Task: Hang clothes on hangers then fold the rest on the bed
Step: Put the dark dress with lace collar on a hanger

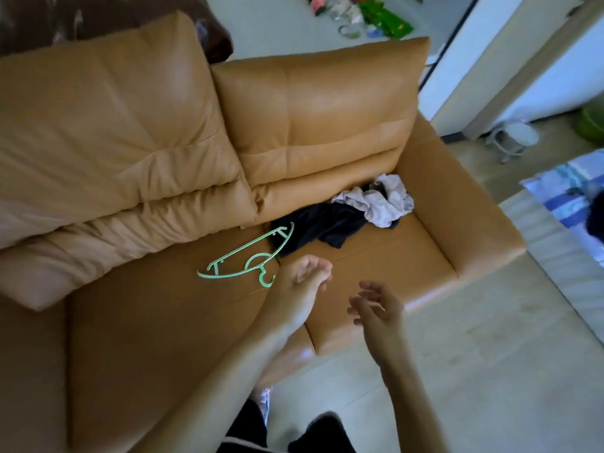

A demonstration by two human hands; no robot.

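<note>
A mint green plastic hanger (pixel 243 256) lies flat on the tan leather sofa seat (pixel 163 322). Behind it, a dark navy garment (pixel 323 227) is crumpled against the backrest, with a pale lilac-white garment (pixel 382 197) bunched on its right end. My left hand (pixel 304 279) hovers over the seat just right of the hanger's hook, fingers loosely curled and holding nothing. My right hand (pixel 376 308) is beside it over the seat's front edge, fingers relaxed and spread, empty.
Two large back cushions (pixel 108 125) fill the sofa's rear. The sofa's right armrest (pixel 457 207) borders the clothes. A bed with a blue striped cover (pixel 568 197) is at the right edge. A small white stool (pixel 513 138) and floor clutter (pixel 359 14) lie beyond.
</note>
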